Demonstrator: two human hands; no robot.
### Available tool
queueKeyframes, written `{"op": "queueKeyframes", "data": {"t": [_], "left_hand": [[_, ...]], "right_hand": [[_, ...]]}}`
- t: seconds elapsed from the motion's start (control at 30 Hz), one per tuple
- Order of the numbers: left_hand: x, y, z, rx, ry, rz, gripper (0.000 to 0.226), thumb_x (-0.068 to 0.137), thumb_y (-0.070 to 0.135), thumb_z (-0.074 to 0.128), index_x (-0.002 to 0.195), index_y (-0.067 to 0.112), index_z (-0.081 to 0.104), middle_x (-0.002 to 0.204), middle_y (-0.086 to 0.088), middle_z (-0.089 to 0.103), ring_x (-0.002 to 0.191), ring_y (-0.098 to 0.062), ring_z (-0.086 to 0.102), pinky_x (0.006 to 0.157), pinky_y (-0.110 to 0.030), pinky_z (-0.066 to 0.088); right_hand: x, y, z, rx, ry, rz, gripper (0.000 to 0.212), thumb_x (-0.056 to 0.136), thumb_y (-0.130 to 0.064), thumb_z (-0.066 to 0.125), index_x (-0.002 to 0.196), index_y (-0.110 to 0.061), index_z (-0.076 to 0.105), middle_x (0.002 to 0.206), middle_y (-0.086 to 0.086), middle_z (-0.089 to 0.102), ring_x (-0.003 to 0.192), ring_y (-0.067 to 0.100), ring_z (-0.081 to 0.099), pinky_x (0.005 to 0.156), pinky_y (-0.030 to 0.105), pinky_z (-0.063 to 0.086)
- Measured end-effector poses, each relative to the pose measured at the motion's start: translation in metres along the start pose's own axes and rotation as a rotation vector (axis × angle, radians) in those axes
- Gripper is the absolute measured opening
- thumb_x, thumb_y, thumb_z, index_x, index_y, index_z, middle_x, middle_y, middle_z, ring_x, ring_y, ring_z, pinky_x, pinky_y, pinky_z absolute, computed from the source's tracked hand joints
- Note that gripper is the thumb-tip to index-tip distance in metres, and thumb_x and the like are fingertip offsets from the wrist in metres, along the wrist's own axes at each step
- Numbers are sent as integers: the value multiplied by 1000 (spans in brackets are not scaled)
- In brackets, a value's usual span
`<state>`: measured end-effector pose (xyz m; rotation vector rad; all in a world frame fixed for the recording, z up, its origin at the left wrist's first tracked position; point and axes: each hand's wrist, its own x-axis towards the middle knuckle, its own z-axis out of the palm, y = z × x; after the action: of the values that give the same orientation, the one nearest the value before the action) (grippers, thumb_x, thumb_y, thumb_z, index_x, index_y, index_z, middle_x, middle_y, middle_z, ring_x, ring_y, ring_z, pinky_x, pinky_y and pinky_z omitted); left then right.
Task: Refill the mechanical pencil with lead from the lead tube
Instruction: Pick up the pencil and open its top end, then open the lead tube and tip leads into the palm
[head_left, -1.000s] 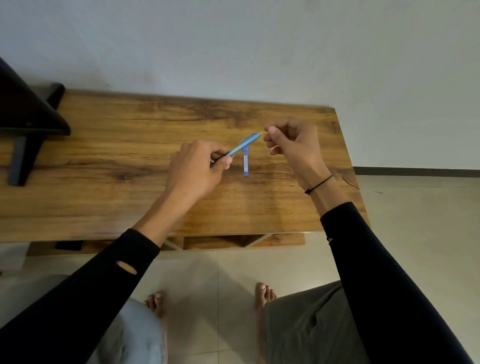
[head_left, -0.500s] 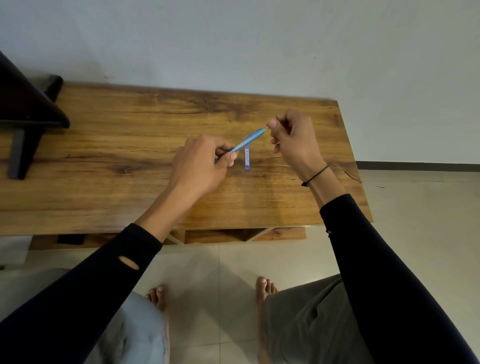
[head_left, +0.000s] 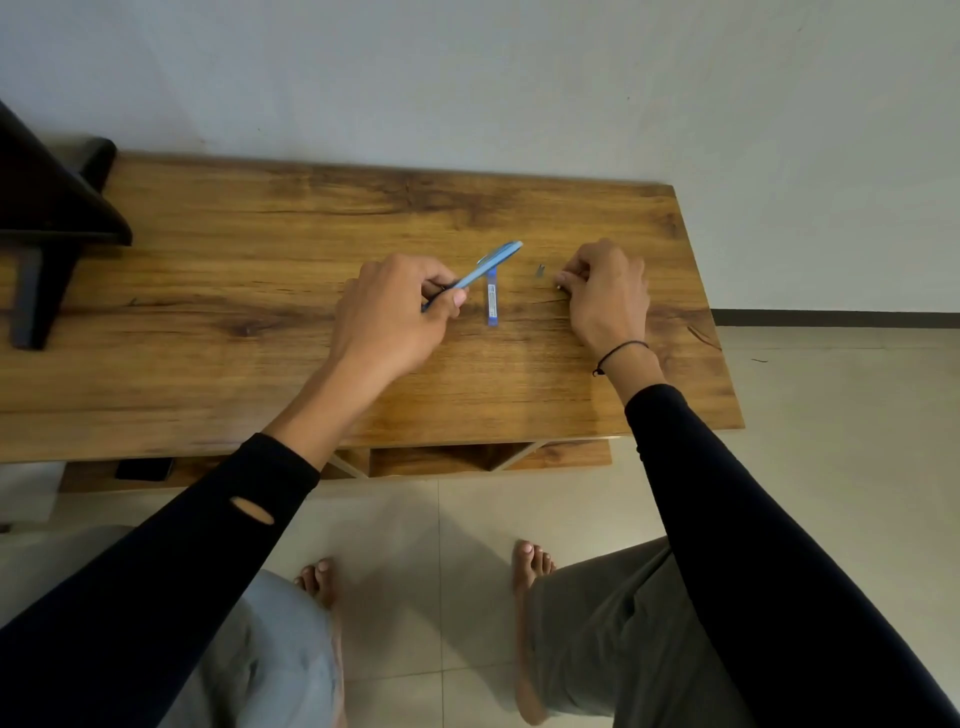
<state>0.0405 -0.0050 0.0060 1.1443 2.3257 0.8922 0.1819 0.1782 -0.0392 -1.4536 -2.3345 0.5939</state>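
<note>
My left hand (head_left: 395, 317) grips a light blue mechanical pencil (head_left: 488, 265) by its lower end, and the pencil slants up and to the right above the wooden table (head_left: 208, 364). Just right of that hand a blue lead tube (head_left: 492, 300) lies flat on the table, pointing away from me. A small grey cap-like piece (head_left: 540, 270) lies to the right of the tube. My right hand (head_left: 605, 299) rests on the table beside that piece, fingers curled and tips pinched together. I see nothing clearly held in it.
A dark stand (head_left: 47, 218) occupies the table's far left. The wall runs right behind the table. The table's right edge (head_left: 719, 332) is close to my right hand. Below the top is a lower shelf (head_left: 467, 457), and my bare feet are on the tiled floor.
My right hand has left the pencil's upper end and dropped to the table at the right. The small grey piece now lies on the table. My left hand still holds the pencil.
</note>
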Motion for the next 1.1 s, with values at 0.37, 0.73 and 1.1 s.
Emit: {"op": "queueKeyframes", "data": {"t": [0.37, 0.73, 1.1], "left_hand": [[2, -3, 9, -109, -3, -6, 11, 103, 33, 71, 109, 31, 81, 79, 19, 79, 69, 3, 76, 85, -36, 66], [4, -6, 14, -214, -48, 11, 13, 103, 29, 72, 112, 26, 80, 84, 13, 82, 75, -5, 81, 83, -43, 69], [8, -4, 22, 24, -314, 3, 45, 80, 56, 88, 116, 32, 77, 99, 13, 82, 82, 6, 70, 87, -35, 61]], "right_hand": [[-16, -35, -21, 909, -286, 94, 34, 103, -25, 72, 114, 7, 73, 86, 8, 74, 71, 14, 69, 62, 30, 60], [-36, -58, -9, 1172, -427, 222, 23, 108, -10, 60, 126, 3, 66, 103, 17, 75, 85, 18, 76, 71, 30, 62], [-12, -21, -31, 372, -87, 153, 20, 93, -26, 84, 90, -9, 74, 78, 7, 79, 61, 15, 79, 64, 33, 68]]}}
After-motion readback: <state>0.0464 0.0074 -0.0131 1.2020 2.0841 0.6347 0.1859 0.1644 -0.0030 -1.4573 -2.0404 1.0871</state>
